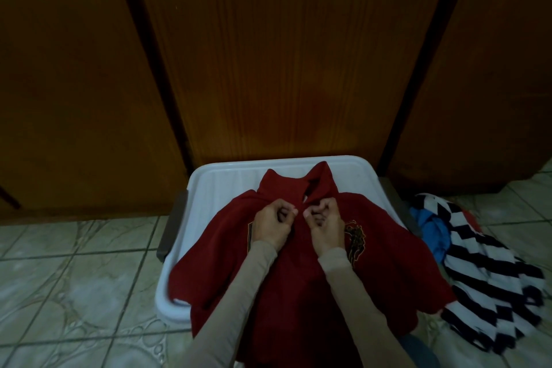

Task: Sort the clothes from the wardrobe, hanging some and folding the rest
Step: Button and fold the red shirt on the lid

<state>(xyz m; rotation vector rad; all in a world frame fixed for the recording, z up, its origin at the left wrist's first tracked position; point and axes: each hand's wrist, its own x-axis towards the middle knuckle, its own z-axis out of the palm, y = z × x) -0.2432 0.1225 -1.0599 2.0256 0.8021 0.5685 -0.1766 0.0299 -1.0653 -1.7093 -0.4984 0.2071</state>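
A dark red polo shirt [301, 287] lies face up, spread over a white plastic lid [215, 185], collar toward the wardrobe. A dark embroidered emblem [355, 240] shows on its chest. My left hand [273, 224] pinches the left edge of the button placket just below the collar. My right hand [324, 222] pinches the opposite edge, fingers curled. The two hands almost touch at the placket.
Closed brown wardrobe doors [283, 54] fill the view ahead. A pile with a black-and-white striped garment [490, 275] and a blue garment [436, 233] lies on the tiled floor [74, 272] to the right. A dark handle [173, 227] juts from the lid's left side.
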